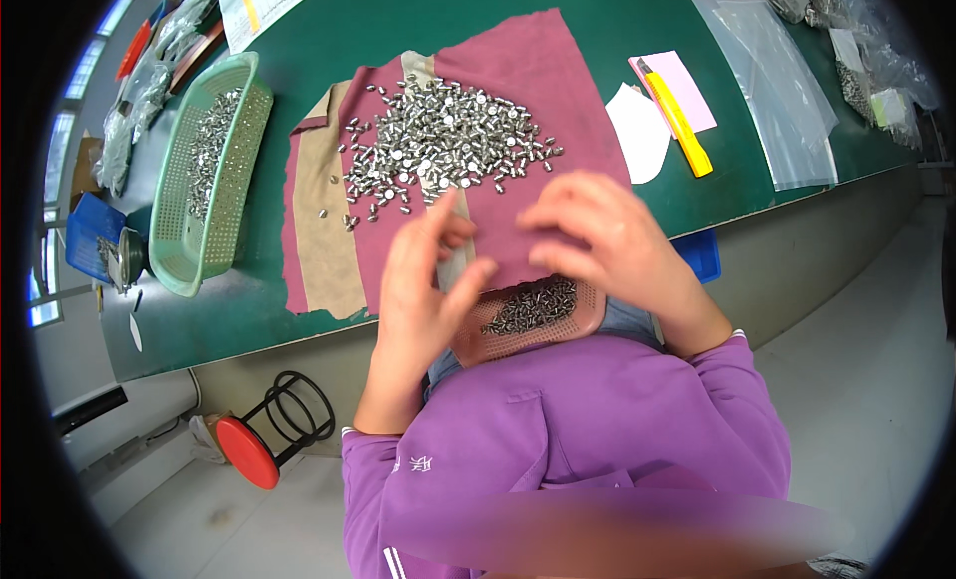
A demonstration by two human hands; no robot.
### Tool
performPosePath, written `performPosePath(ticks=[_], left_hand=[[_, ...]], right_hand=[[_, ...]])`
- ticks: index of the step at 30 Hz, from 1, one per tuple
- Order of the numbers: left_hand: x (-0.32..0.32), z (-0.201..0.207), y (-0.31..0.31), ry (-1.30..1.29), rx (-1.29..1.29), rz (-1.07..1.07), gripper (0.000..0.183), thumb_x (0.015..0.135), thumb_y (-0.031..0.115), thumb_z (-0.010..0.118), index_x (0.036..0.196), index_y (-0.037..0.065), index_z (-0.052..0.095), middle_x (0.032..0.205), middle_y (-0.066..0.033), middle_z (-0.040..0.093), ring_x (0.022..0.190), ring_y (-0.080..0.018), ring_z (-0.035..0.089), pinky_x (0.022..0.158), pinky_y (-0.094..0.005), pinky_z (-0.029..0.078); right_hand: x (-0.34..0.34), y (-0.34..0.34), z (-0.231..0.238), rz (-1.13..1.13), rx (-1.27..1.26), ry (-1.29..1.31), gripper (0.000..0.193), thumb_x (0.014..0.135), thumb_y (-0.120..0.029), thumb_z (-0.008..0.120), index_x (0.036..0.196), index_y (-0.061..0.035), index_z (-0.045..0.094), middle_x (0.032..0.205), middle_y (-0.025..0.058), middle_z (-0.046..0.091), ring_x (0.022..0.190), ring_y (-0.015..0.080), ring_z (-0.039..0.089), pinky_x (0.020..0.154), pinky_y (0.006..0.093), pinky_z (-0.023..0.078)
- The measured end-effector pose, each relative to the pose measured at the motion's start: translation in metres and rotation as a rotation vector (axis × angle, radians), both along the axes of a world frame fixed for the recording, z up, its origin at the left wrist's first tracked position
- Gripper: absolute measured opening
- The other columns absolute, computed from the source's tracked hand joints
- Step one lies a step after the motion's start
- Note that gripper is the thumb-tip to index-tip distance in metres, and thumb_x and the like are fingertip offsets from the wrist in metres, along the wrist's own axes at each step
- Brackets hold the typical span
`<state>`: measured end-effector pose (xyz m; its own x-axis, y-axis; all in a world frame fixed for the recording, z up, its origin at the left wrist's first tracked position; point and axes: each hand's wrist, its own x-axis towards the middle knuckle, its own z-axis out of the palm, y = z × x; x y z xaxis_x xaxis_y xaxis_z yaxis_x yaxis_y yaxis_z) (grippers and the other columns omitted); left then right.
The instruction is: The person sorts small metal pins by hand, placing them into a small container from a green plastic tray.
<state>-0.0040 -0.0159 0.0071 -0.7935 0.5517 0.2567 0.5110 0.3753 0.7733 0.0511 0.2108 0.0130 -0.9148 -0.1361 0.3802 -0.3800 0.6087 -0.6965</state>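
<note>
A heap of small shiny metal cylindrical parts (pixel 453 131) lies on a maroon cloth (pixel 538 71) with beige stripes. My left hand (pixel 423 265) hovers at the near edge of the heap, its thumb apart from its fingers and the index fingertip close to the nearest parts. To the right, my right hand (pixel 607 231) is over the cloth with curved fingers and thumb spread; I see nothing between them. Both hands are slightly blurred. Below them, a pink perforated basket (pixel 473 345) rests on my lap at the table edge, holding many similar metal parts (pixel 538 305).
On the green table (pixel 329 41), a green perforated basket (pixel 169 250) with more metal parts stands left. A yellow utility knife (pixel 679 121) lies right on pink paper (pixel 697 86), beside a clear plastic bag (pixel 782 111). A red stool (pixel 249 452) is on the floor at left.
</note>
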Motion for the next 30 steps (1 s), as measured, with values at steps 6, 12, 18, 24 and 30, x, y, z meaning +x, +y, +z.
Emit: performPosePath(ticks=[6,12,18,24,30], left_hand=[[-0.017,-0.009,0.025,0.307,-0.205,0.241,0.072,0.076,-0.002,0.074,0.142,0.001,0.046,0.114,-0.0128,0.061,0.104,-0.0307,0.055,0.094,-0.0411,0.045],[-0.012,-0.012,0.034,0.133,-0.023,0.052,0.069,0.075,-0.006,0.072,0.14,0.001,0.049,0.112,-0.0129,0.062,0.103,-0.0306,0.056,0.093,-0.0414,0.046],[-0.006,-0.01,0.026,0.173,-0.039,-0.035,0.068,0.073,-0.004,0.075,0.138,0.004,0.054,0.105,-0.0101,0.064,0.099,-0.0283,0.057,0.09,-0.0415,0.047],[0.002,-0.011,0.019,0.321,-0.055,0.052,0.068,0.069,-0.002,0.079,0.133,0.004,0.058,0.096,-0.0055,0.066,0.093,-0.0255,0.057,0.083,-0.0384,0.047],[-0.001,-0.015,0.023,0.317,0.007,0.002,0.063,0.07,-0.002,0.078,0.131,0.004,0.06,0.093,-0.0058,0.065,0.087,-0.0244,0.058,0.079,-0.0357,0.047]], right_hand=[[-0.027,-0.008,-0.003,-0.274,0.196,0.015,0.041,0.077,-0.014,0.077,0.114,-0.002,0.063,0.111,0.0128,0.058,0.101,0.0328,0.057,0.087,0.0425,0.049],[-0.026,-0.018,-0.012,-0.156,0.107,0.052,0.035,0.078,-0.011,0.074,0.11,-0.0046,0.064,0.11,0.0119,0.057,0.098,0.0323,0.056,0.087,0.0422,0.048],[-0.012,-0.014,-0.019,-0.091,0.039,0.045,0.024,0.077,-0.012,0.074,0.099,-0.0083,0.067,0.105,0.009,0.058,0.098,0.0294,0.056,0.084,0.0395,0.048],[0.0,-0.012,-0.019,-0.157,0.009,0.09,0.018,0.075,-0.014,0.076,0.09,-0.0093,0.069,0.105,0.0071,0.057,0.099,0.0278,0.056,0.085,0.0395,0.048],[-0.002,-0.016,-0.016,-0.161,0.048,0.076,0.017,0.075,-0.013,0.077,0.087,-0.0083,0.067,0.106,0.0079,0.057,0.102,0.0285,0.056,0.088,0.041,0.046]])
